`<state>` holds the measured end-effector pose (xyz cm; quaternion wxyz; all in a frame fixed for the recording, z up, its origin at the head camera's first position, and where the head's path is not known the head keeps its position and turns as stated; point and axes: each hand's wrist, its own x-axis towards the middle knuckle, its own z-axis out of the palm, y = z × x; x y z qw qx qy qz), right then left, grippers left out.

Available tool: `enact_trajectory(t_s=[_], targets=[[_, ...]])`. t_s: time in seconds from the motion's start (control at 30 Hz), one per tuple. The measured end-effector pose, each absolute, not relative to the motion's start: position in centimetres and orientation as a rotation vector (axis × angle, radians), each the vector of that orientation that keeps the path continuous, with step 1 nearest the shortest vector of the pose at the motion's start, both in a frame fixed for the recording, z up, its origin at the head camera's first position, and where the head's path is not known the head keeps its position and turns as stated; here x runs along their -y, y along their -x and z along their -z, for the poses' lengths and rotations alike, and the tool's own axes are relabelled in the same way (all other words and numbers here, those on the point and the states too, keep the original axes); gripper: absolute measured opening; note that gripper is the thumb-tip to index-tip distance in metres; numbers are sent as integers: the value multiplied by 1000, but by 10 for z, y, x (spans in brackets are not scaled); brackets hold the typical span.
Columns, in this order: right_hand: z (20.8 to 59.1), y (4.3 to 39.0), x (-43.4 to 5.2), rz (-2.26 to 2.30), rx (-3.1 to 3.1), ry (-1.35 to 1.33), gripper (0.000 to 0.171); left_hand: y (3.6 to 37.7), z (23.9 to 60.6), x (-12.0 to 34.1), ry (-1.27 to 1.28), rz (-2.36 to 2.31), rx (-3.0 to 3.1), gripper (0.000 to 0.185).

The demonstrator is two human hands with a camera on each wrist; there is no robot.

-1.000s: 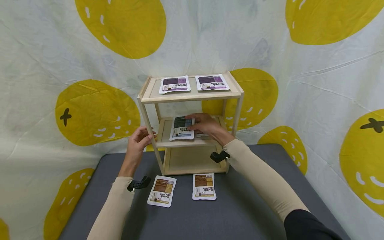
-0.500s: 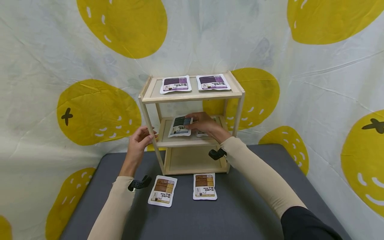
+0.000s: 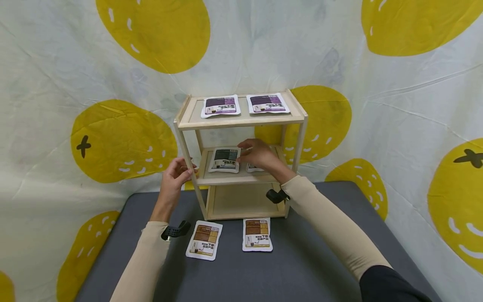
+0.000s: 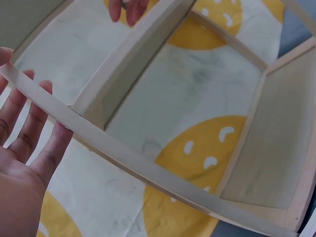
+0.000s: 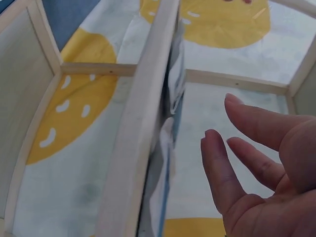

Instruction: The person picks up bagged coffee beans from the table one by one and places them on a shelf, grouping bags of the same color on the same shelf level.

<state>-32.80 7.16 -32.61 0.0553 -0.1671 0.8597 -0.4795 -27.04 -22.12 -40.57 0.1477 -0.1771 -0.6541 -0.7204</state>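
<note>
A small wooden shelf rack (image 3: 239,124) has three tiers. Its front left post is held between the thumb and fingers of my left hand (image 3: 175,176); in the left wrist view the fingers lie behind that post (image 4: 123,148). On the middle tier, a white pouch with a dark green label (image 3: 224,160) lies flat at the left. Beside it a second pouch (image 3: 253,168) is mostly hidden by my right hand (image 3: 260,156). In the right wrist view, that hand's thumb and fingers are spread apart with nothing between them, near the pouches seen edge-on.
Two purple-labelled pouches, a left one (image 3: 220,106) and a right one (image 3: 268,103), rest on the top tier. On the grey table (image 3: 302,268), two brown-labelled pouches (image 3: 204,240) lie before the rack. A lemon-print cloth (image 3: 241,46) hangs behind.
The green-labelled pouch, earlier held by my right hand, has moved slightly left and back and now lies squarer on the middle tier. My right hand has let it go. The left hand stays put.
</note>
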Motion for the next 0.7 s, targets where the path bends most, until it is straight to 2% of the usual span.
enact_trajectory(t_s=[0.43,0.7], targets=[[325,297,-94,1408,-2593,734,48,270,406,221,506,2081,1861,37],[333,276,-111,1441,-2436,762,44,271,406,221,517,2077,1867,37]])
